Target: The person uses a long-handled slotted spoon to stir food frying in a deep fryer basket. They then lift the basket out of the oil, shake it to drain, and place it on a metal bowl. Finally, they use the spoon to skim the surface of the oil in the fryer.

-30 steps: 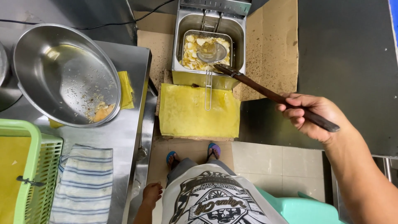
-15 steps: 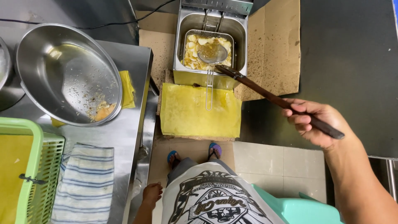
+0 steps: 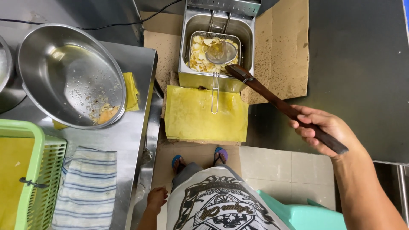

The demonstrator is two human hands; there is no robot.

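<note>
My right hand (image 3: pixel 326 130) grips the dark wooden handle of a long skimmer (image 3: pixel 272 99). Its round mesh head (image 3: pixel 221 52) rests among pale yellow chips (image 3: pixel 201 53) in the wire basket of a steel deep fryer (image 3: pixel 246 42) on the floor ahead. My left hand (image 3: pixel 156 198) hangs low beside my leg, fingers curled loosely, holding nothing, next to the edge of the steel table (image 3: pixel 128 136).
A big steel bowl (image 3: pixel 64 72) with crumbs sits tilted on the table. A green plastic basket (image 3: pixel 30 170) and a striped cloth (image 3: pixel 87 187) lie nearer. Oil-stained yellow paper (image 3: pixel 204 113) and cardboard (image 3: pixel 283 51) lie under the fryer. A teal stool (image 3: pixel 311 215) stands at my right.
The skimmer head has shifted slightly within the fryer basket, and my right hand has moved a little lower along with the handle. My left hand stays put.
</note>
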